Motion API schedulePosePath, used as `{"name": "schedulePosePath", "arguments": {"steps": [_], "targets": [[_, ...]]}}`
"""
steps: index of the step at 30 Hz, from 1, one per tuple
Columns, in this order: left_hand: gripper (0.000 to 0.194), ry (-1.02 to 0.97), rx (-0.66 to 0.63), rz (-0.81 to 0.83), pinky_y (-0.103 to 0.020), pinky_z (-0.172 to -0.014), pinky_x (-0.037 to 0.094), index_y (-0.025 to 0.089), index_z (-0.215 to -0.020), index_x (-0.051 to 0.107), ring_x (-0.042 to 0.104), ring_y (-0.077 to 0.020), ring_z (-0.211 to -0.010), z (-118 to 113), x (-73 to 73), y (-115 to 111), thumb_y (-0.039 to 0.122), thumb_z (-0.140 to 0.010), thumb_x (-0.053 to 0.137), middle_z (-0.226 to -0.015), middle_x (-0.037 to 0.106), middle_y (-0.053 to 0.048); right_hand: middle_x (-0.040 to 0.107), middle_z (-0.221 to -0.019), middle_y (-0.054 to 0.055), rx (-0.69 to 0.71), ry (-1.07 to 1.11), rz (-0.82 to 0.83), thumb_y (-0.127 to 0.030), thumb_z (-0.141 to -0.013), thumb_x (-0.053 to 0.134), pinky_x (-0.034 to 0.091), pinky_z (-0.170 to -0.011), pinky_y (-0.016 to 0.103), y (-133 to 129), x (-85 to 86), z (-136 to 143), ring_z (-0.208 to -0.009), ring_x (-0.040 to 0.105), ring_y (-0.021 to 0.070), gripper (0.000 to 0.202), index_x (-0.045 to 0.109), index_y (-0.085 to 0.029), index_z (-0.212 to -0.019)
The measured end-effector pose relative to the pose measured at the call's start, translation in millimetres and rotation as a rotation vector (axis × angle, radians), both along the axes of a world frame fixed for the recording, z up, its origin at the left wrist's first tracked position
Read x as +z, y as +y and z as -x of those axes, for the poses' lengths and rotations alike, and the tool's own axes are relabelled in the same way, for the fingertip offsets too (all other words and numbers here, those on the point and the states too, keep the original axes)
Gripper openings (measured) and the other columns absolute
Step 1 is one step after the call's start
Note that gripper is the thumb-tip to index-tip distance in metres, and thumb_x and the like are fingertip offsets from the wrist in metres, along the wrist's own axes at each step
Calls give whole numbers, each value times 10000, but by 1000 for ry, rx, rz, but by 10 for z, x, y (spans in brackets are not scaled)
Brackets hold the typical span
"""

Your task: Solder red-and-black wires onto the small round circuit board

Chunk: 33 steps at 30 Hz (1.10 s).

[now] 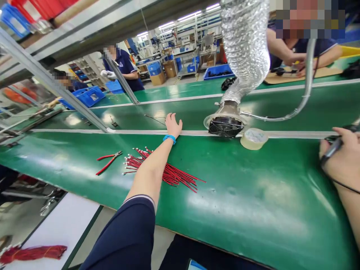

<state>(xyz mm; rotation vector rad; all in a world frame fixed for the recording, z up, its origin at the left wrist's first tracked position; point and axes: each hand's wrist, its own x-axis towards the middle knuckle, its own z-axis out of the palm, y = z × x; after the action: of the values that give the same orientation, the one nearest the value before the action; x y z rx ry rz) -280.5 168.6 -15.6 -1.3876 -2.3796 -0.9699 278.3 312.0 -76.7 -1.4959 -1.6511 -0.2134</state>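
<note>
My left hand [173,125] reaches across the metal rail with its fingers apart, holding nothing that I can see. Just left of its fingers, a thin black wire [154,119] lies on the green belt. Under my left forearm is a spread bundle of red-and-black wires [177,174] with white connectors at their left ends. Red-handled pliers [109,161] lie open to the left of the bundle. At the right edge, my right hand [344,157] is closed around a dark pen-shaped tool [333,150]; a thin black cord runs by the wrist. Its exact kind is unclear.
A fume duct [244,48] with a black fan guard [226,126] hangs over the rail beside a tape roll [254,138]. A slanted metal post [70,90] stands left. Another red wire bundle [36,253] lies lower left. Co-workers sit and stand across the belt.
</note>
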Motion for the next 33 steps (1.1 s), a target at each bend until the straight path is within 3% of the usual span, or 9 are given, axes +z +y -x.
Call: {"name": "schedulePosePath", "arguments": {"steps": [3,5,7,9,13,20,24,27,33], "targets": [[285,-36,-200,29,-380,-1056,472,136,-1242,621,618,-254,-1174,-438,136,-286,255,-997,536,-1274,635,-172,600,-1170,224,64,-55,35,-181,-873,824,463,-863,373,-473,-86,21,-1173,574,265,500,690,-106,-1349],[172,-81,-516,164,-297,-867,522,184,-1069,685,660,-183,-911,-759,199,-621,310,-975,613,-1032,699,-72,608,-1177,187,138,-42,16,-212,-851,834,465,-918,368,-824,-106,108,-1150,575,261,519,685,-154,-1345],[151,-129,-957,403,-272,-772,499,206,-974,705,644,-161,-818,-1032,234,-1008,351,-931,696,-936,691,-31,624,-1156,171,255,0,-17,-269,-876,807,465,-935,372,-1168,-85,225,-1108,591,259,481,695,-180,-1335],[151,-135,-1172,586,-271,-739,468,215,-939,700,633,-162,-809,-1209,241,-1347,362,-917,725,-928,677,-26,633,-1125,168,392,46,-45,-316,-920,759,480,-915,375,-1484,-32,367,-1050,614,251,419,709,-191,-1317],[192,-122,-1099,706,-286,-681,420,220,-817,626,583,-167,-734,-1313,192,-1633,336,-969,646,-859,632,-15,605,-1159,126,584,115,-14,-291,-976,665,541,-895,386,-1986,91,681,-1004,641,236,366,665,-234,-1338],[199,-97,-1021,591,-317,-728,424,241,-889,538,557,-193,-786,-1435,221,-1490,348,-1047,481,-907,621,-18,559,-1218,95,801,213,182,-206,-1020,547,578,-880,331,-2533,199,1001,-991,642,187,406,568,-263,-1421],[176,-266,-954,393,-278,-671,402,234,-928,528,518,-145,-684,-1663,312,-1369,355,-1050,492,-795,589,25,555,-1228,92,750,267,231,-278,-993,651,590,-871,357,-2679,203,1116,-988,640,207,474,538,-283,-1453],[139,-277,-1000,279,-266,-692,413,216,-912,579,530,-131,-708,-1900,361,-1275,313,-1011,571,-801,608,22,555,-1184,92,654,307,196,-295,-974,699,589,-891,397,-2706,189,1183,-971,631,223,488,551,-274,-1438],[131,-567,-1073,320,-268,-677,475,212,-1011,678,613,-138,-711,-2262,272,-1217,331,-961,657,-823,690,7,551,-1178,96,640,315,220,-234,-990,657,600,-839,373,-2768,190,1239,-933,638,216,454,554,-272,-1430]]}}
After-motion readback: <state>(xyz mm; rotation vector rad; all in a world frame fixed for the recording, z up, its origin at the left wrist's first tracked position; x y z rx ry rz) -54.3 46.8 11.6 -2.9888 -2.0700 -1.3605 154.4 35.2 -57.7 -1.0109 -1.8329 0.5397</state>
